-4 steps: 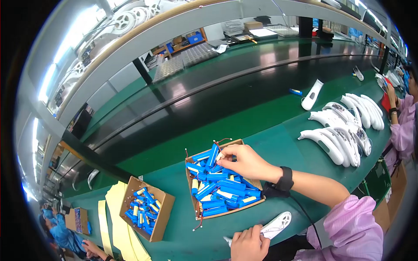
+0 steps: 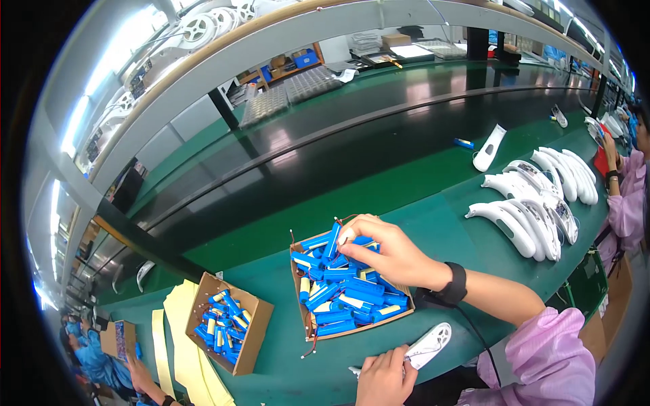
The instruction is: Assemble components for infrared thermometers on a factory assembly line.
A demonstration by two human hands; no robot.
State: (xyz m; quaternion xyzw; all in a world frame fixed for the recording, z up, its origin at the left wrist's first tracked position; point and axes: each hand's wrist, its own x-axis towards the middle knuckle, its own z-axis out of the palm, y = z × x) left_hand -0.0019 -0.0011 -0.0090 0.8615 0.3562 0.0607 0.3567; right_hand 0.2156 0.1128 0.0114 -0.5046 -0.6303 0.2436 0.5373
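Observation:
My right hand [image 2: 382, 249] is over a shallow cardboard box [image 2: 307, 323] heaped with blue cylindrical battery packs [image 2: 359, 291]. Its thumb and fingers are pinched on thin dark-red battery wires, beside one battery pack [image 2: 332, 242] that leans up at the box's far side. A black band [image 2: 455, 284] circles that wrist, and a cable runs from it. Near the table's front edge my left hand [image 2: 386, 377] grips a long white plastic housing half [image 2: 430, 344], its open inner side facing up. The palm hides the housing's near end.
To the left stands a second battery box [image 2: 261, 331] beside yellow paper strips [image 2: 193, 345]. White housings [image 2: 514, 227] lie piled at the right, with one housing [image 2: 489, 149] and a battery [image 2: 464, 143] farther back. A dark conveyor [image 2: 284, 162] runs behind. Co-workers' hands [image 2: 141, 375] show at both sides.
My right hand has shifted slightly right, its fingers still pinched by the leaning battery. My left hand stays on the housing. At far left, a co-worker's hand has risen toward a small box.

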